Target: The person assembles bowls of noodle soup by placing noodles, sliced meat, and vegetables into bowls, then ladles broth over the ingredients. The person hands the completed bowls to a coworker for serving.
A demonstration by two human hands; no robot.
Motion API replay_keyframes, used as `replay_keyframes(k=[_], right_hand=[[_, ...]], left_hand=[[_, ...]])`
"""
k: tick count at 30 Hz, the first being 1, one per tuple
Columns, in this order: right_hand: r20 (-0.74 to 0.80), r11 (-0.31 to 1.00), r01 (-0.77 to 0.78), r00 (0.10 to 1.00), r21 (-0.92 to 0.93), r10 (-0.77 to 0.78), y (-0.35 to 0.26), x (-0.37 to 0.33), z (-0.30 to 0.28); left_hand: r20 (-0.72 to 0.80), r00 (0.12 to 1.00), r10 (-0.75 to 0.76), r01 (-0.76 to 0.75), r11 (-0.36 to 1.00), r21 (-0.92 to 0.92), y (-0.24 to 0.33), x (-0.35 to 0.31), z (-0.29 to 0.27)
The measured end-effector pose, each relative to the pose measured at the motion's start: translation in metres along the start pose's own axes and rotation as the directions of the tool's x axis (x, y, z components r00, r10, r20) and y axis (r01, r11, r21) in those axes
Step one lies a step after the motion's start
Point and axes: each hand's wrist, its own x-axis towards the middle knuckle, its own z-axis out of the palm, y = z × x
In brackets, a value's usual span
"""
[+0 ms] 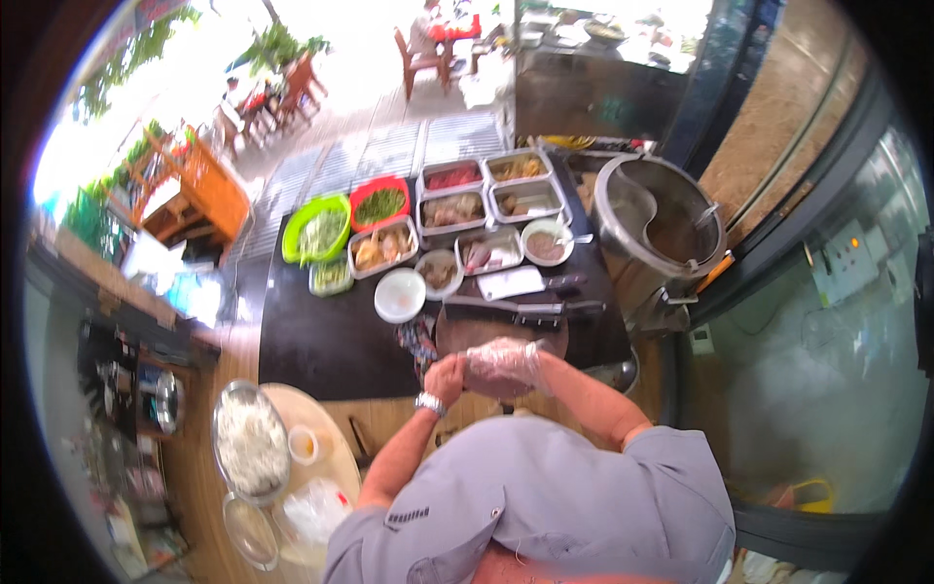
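Note:
My left hand [446, 380], bare with a metal watch at the wrist, is closed at the fingertip end of a clear plastic glove [525, 358]. That glove covers my right hand [498, 362], whose fingers are blurred under the film. Both hands meet over the near edge of a round chopping board [449, 336]. Across the board's far side lies a dark knife [486, 308]. Beyond it is a cleaver [511, 282] with a pale blade and dark handle. A patterned cloth [416, 339] and a white bowl [399, 296] are left of the board.
Metal trays of food [452, 209] fill the dark table's [311, 341] far side, beside green [316, 229] and red [379, 201] baskets of greens. A divided steel pot [657, 214] stands right. Lower left, a round table [326, 428] carries a bowl of white noodle-like food [251, 440].

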Motion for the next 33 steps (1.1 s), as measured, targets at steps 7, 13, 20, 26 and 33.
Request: replay_keyframes(k=[7, 13, 20, 26, 33], right_hand=[[-0.095, 0.633, 0.035, 0.981, -0.773, -0.169, -0.022, 0.007, 0.035], [-0.083, 0.869, 0.015, 0.994, -0.494, -0.065, -0.068, -0.006, 0.046], [-0.017, 0.736, 0.421, 0.863, -0.529, -0.506, -0.056, -0.014, 0.038], [-0.283, 0.885, 0.077, 0.957, 0.460, 0.064, -0.058, -0.071, -0.018], [-0.711, 0.953, -0.003, 0.665, 0.303, 0.228, 0.015, -0.032, -0.034]], left_hand=[[0.008, 0.948, -0.317, 0.315, 0.940, -0.127, 0.010, 0.013, 0.015], [0.016, 0.852, -0.523, 0.517, 0.839, -0.169, -0.014, 0.032, 0.023], [-0.227, 0.892, -0.391, 0.413, 0.909, 0.059, -0.104, 0.053, 0.052], [-0.012, 0.789, -0.614, 0.592, 0.756, 0.280, -0.047, 0.087, 0.003], [0.181, 0.693, -0.698, 0.641, 0.711, 0.289, 0.044, 0.094, -0.077]])
